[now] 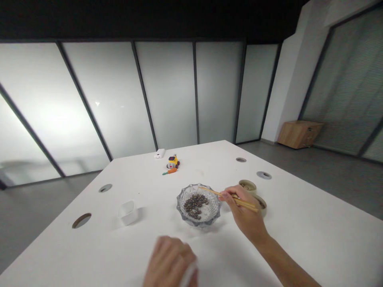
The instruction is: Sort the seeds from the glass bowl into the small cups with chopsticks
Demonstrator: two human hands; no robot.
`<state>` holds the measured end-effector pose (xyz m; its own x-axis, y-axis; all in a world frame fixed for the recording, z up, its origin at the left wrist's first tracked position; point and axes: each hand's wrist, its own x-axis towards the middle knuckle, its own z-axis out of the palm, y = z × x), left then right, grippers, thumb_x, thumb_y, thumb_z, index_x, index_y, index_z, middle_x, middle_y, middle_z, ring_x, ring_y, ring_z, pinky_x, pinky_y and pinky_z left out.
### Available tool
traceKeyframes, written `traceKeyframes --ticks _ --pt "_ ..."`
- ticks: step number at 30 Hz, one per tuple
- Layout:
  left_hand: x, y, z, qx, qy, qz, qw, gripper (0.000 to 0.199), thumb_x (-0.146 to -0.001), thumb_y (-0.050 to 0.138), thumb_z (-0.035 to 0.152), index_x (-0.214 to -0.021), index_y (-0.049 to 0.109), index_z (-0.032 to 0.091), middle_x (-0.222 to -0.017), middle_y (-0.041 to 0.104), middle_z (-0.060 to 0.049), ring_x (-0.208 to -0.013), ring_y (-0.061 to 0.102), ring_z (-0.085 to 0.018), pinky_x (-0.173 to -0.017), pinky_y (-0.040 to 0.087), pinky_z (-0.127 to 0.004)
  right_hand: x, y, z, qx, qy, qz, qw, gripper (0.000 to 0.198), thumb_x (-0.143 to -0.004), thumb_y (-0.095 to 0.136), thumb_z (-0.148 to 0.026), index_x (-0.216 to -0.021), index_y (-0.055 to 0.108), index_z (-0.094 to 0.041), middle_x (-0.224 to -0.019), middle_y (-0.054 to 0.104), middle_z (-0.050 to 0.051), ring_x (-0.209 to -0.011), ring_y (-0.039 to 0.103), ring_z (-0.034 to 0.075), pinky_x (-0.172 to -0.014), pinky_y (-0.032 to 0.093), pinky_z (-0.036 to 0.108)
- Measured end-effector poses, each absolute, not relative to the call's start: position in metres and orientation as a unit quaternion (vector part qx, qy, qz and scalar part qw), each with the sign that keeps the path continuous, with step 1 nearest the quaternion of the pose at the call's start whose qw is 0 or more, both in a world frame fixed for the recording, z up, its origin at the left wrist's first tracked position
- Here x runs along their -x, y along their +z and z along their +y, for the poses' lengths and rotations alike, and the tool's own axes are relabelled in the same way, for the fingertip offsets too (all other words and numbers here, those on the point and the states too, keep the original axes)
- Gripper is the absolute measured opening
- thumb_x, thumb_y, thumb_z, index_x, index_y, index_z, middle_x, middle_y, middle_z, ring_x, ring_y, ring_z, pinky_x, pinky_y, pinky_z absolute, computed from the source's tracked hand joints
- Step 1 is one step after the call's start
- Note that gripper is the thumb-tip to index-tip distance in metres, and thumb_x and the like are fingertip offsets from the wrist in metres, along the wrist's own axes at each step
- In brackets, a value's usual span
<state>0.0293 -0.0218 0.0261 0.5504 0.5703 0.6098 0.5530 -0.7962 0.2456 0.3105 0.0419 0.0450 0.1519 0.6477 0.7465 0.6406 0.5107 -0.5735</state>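
My right hand (245, 217) is closed around a pair of chopsticks (243, 203). Their tips reach over the far rim of a scalloped clear glass bowl (182, 211). Inside lie many small dark brown beans or beads (194, 205), mostly towards the left and near side. In front of the bowl, low in view, is my left hand (172, 259), slightly blurred, its fingers curled. A white patch shows at its right side; what it is, I cannot tell. Partly behind my right hand stand two small round beige containers, the farther one (247, 185) with something in it.
A small clear plastic tub (128, 213) stands on the white table (98, 255) at left. Farther back are a yellow toy vehicle (172, 161), an orange and green screwdriver-like item (170, 171) and a white box-shaped object (159, 153). Round holes (81, 220) pierce the tabletop at both sides.
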Motion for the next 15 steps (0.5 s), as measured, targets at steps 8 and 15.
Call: traceKeyframes --ticks 8,15 --pt "0.115 0.003 0.060 -0.597 0.440 0.670 -0.041 0.090 -0.083 0.065 0.069 -0.154 0.037 0.022 -0.164 0.041 -0.022 -0.154 0.038 -0.047 -0.122 0.036 -0.073 -0.300 0.040 0.040 0.460 -0.010 -0.682 0.569 0.029 -0.105 0.063 -0.044 -0.085 0.069 -0.024 -0.078 0.071 0.002 -0.069 0.065 0.019 -0.065 0.051 0.032" --pt "0.114 0.003 0.064 -0.606 0.436 0.648 0.151 0.084 -0.085 0.068 0.061 -0.154 0.039 0.023 -0.158 0.055 -0.018 -0.139 0.060 -0.039 -0.115 0.050 -0.061 -0.300 0.047 0.036 0.482 -0.020 -0.669 0.566 0.033 -0.104 0.063 -0.050 -0.085 0.070 -0.025 -0.078 0.073 0.002 -0.065 0.068 0.019 -0.060 0.052 0.031"
